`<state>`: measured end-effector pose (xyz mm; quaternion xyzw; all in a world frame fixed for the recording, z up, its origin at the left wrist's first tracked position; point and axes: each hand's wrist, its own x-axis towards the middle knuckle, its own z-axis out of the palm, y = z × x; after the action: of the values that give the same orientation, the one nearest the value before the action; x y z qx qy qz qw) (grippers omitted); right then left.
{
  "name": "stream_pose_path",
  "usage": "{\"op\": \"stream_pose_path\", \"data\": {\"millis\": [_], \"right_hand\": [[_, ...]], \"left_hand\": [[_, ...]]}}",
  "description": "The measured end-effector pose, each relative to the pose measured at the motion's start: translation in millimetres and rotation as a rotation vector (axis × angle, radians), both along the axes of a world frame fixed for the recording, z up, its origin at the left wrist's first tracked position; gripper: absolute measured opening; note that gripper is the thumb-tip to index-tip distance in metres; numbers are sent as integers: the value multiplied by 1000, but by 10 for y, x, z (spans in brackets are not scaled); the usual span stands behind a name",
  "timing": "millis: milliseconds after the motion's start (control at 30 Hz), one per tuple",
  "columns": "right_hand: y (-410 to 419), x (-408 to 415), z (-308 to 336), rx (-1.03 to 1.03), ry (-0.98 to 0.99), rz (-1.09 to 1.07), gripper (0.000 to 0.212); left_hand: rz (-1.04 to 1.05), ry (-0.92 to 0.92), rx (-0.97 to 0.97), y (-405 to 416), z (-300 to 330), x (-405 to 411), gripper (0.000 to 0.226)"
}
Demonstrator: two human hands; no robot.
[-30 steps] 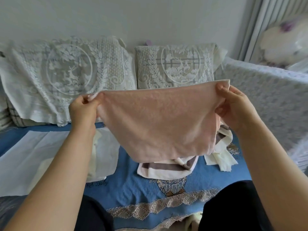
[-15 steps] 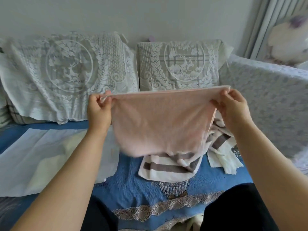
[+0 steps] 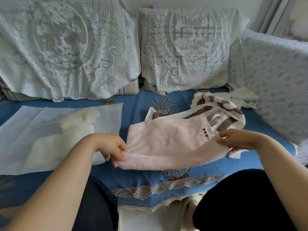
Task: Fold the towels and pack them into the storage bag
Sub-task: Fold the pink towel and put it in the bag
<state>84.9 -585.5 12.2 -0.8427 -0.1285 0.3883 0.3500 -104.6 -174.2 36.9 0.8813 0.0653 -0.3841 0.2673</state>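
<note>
A: What have you got in each hand?

B: Your left hand pinches the near left corner of the pink towel, and your right hand pinches its near right corner.

A: Where does that towel lie?

B: On the blue sofa cover, overlapping the striped towel behind it. The clear bag, holding something white, lies to the left. Two lace cushions stand farthest.
</note>
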Motion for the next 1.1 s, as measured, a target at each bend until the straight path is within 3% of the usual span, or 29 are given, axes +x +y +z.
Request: {"op": "stream_pose_path", "data": {"millis": [67,167,467,567,633,767,933,1000,1100], "right_hand": [[16,0,-52,-60,93,39,18],[28,20,-112,-18,94,-3,17],[374,295,-212,194,-683,-488,31],[637,524,-257,157,-784,-532,35],[758,657,-382,6,-789,-487,33],[788,811,-696,-273,-643,-316,34],[867,902,-648,-143,-886,-469,20],[923,893,-663,-158,-903,-460,21],[967,909,-789,-342,-822,-378,27]], "left_hand": [[11,33,-4,-14,-97,44,17],[51,-92,31,17,-181,101,23],[824,-753,-116,-25,-410,476,7],[845,-891,62,-84,-468,702,16],[770,-847,234,-103,-542,806,21],[544,-458,478,-213,-730,957,42],[693,-795,557,-66,-783,1123,23],[667,-787,576,-6,-851,1160,24],[592,-718,617,5,-998,1204,31]]}}
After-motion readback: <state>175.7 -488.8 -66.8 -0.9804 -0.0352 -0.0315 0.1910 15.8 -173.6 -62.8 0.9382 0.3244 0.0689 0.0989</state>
